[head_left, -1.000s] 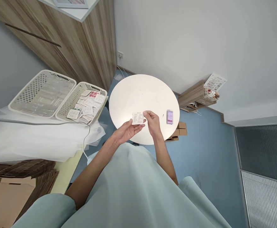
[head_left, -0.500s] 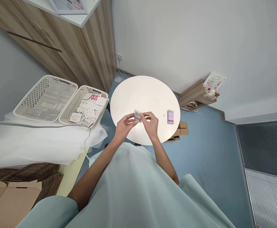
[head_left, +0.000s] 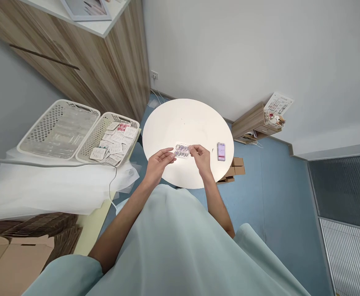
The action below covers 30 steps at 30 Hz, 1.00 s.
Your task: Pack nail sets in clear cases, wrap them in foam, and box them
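A small clear tray of press-on nails (head_left: 181, 151) shows two rows of oval, purplish, shiny pieces facing up over the round white table (head_left: 186, 119). Thumb and fingertips of my right hand (head_left: 201, 158) pinch the tray's right end. At its left end, my left hand (head_left: 159, 164) has its fingers apart, the tips right beside the edge; whether they touch it I cannot tell. A phone-like item with a lilac face (head_left: 221, 151) lies on the table to the right of my right hand.
Left of the table stand a white basket of clear plastic packs (head_left: 72, 127) and a white basket of printed cards (head_left: 118, 142). Flattened cardboard (head_left: 19, 263) is stacked at lower left. Brown boxes (head_left: 237, 166) sit on the floor beyond the table's right edge.
The tray has turned from a tilted, bunched view to lying face-up, its two rows now showing. My right hand has shifted right; my left has drawn slightly left, its fingers spreading.
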Tool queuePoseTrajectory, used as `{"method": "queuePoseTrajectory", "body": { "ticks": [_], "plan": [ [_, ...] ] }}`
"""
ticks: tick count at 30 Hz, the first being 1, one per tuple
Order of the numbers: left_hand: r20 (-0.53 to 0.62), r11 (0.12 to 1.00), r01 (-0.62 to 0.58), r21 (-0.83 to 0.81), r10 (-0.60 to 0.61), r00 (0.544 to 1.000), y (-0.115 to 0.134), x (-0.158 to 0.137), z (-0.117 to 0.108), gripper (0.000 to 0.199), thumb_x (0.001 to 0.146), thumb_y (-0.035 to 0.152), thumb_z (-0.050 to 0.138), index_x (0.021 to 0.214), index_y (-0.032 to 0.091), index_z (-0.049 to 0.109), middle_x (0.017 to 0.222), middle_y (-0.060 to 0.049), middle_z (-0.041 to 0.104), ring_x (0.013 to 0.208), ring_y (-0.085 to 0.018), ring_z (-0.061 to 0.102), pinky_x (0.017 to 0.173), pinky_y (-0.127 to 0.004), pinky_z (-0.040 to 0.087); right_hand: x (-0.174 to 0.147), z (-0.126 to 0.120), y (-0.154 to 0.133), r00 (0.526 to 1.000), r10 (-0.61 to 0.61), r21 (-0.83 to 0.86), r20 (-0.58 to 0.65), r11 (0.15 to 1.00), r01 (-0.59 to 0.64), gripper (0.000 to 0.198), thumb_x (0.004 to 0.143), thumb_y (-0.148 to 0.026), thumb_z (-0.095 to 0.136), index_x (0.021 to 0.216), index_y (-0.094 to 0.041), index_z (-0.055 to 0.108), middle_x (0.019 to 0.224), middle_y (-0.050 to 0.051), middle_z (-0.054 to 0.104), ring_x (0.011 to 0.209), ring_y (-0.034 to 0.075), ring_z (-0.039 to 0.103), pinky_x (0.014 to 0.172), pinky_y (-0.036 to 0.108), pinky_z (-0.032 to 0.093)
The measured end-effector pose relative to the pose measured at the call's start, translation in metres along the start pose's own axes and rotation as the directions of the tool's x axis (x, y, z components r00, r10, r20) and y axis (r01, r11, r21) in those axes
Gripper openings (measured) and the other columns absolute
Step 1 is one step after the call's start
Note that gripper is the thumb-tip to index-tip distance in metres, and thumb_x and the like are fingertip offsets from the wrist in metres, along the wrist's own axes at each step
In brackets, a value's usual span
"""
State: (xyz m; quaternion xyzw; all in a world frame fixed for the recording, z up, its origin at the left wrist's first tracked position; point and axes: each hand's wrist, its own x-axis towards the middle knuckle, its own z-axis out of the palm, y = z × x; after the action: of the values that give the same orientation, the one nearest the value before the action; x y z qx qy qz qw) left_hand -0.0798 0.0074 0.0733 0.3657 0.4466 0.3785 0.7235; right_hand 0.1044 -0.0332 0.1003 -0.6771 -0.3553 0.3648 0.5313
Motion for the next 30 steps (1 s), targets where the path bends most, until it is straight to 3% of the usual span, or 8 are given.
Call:
{"method": "queuePoseTrajectory", "body": {
  "ticks": [7,11,15,19,24,30],
  "plan": [
    [0.01,0.997,-0.049,0.057,0.048,0.999,-0.004,-0.001,0.004,0.062,0.069,0.063,0.097,0.108,0.018,0.081,0.103,-0.011,0.081,0.095,-0.026,0.077,0.096,-0.043,0.06,0.0,-0.01,-0.004,0.997,0.019,0.028,0.074,0.999,-0.022,0.038,0.089,-0.061,0.077,0.096,-0.024,0.074,0.069,-0.003,0.059,0.061,0.014,0.053,0.058,0.029,0.046],
    [-0.004,0.995,-0.029,0.098,0.029,1.0,-0.006,-0.001,0.003,0.061,0.072,0.069,0.093,0.106,0.02,0.081,0.105,-0.01,0.081,0.101,-0.027,0.077,0.097,-0.041,0.059,-0.005,-0.014,-0.007,0.995,-0.006,0.007,0.095,1.0,0.005,0.039,0.092,-0.064,0.074,0.094,-0.024,0.072,0.072,-0.002,0.064,0.062,0.014,0.06,0.058,0.028,0.047],
    [0.016,0.989,0.096,0.116,-0.098,0.995,-0.005,0.003,0.001,0.064,0.077,0.078,0.085,0.103,0.019,0.083,0.111,-0.015,0.082,0.098,-0.028,0.077,0.084,-0.037,0.06,-0.016,-0.015,-0.01,0.99,-0.052,-0.014,0.134,0.998,0.054,0.036,0.096,-0.061,0.072,0.099,-0.025,0.073,0.081,-0.001,0.07,0.067,0.015,0.068,0.059,0.028,0.049],
    [0.013,0.988,0.125,0.093,-0.127,0.992,-0.001,0.011,0.0,0.062,0.074,0.075,0.089,0.098,0.018,0.085,0.113,-0.017,0.082,0.092,-0.027,0.077,0.078,-0.035,0.059,-0.027,-0.016,-0.012,0.983,-0.053,-0.071,0.175,0.995,0.066,0.035,0.099,-0.061,0.07,0.1,-0.026,0.076,0.089,0.001,0.074,0.073,0.017,0.073,0.06,0.029,0.05],
    [0.05,0.998,0.069,-0.004,-0.068,0.996,0.012,0.021,0.0,0.059,0.068,0.061,0.099,0.107,0.018,0.087,0.11,-0.015,0.082,0.102,-0.029,0.076,0.088,-0.04,0.063,-0.036,-0.02,-0.012,0.977,-0.058,-0.147,0.204,0.985,0.089,0.033,0.097,-0.059,0.072,0.106,-0.028,0.079,0.105,0.003,0.077,0.076,0.018,0.075,0.065,0.032,0.054],
    [0.083,0.999,0.031,-0.034,-0.028,0.996,0.027,0.021,0.005,0.056,0.064,0.057,0.103,0.104,0.02,0.088,0.105,-0.012,0.083,0.106,-0.031,0.075,0.097,-0.047,0.064,-0.047,-0.021,-0.003,0.983,-0.036,-0.15,0.181,0.987,0.064,0.029,0.096,-0.056,0.072,0.104,-0.029,0.078,0.105,0.002,0.077,0.071,0.017,0.071,0.07,0.033,0.056]
  ]
}}
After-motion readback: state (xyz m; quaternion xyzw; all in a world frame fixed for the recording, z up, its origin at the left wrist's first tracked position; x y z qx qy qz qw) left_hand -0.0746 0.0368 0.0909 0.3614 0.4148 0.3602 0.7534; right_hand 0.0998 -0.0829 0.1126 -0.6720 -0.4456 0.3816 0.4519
